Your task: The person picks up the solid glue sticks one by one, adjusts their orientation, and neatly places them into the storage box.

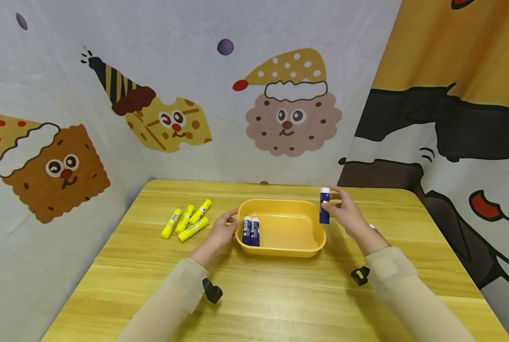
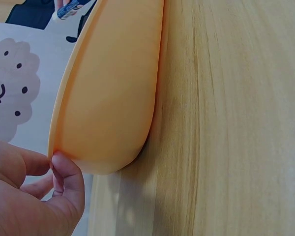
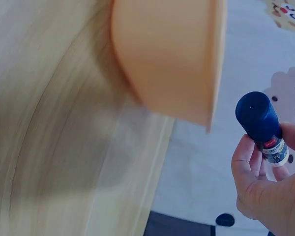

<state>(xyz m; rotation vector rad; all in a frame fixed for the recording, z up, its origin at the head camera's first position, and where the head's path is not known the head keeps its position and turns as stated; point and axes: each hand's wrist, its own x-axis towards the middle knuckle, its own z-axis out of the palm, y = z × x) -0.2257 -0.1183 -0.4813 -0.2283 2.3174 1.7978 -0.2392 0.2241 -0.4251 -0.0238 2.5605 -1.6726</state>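
The right hand (image 1: 344,211) pinched a blue glue stick (image 1: 325,216) between thumb and fingers, its long axis near upright with the white cap at the top; the stick hung higher than the rim, at the right end of the yellow tray (image 1: 280,252), and the right wrist view showed it apart from the wall; the tray's open floor lay to the stick's left, and that was the relation that mattered; the left hand (image 1: 224,230) gripped the rim at the opposite end, thumb against fingers, well apart from the held stick but close to the two blue sticks (image 1: 255,232) side by side inside the tray's left end.
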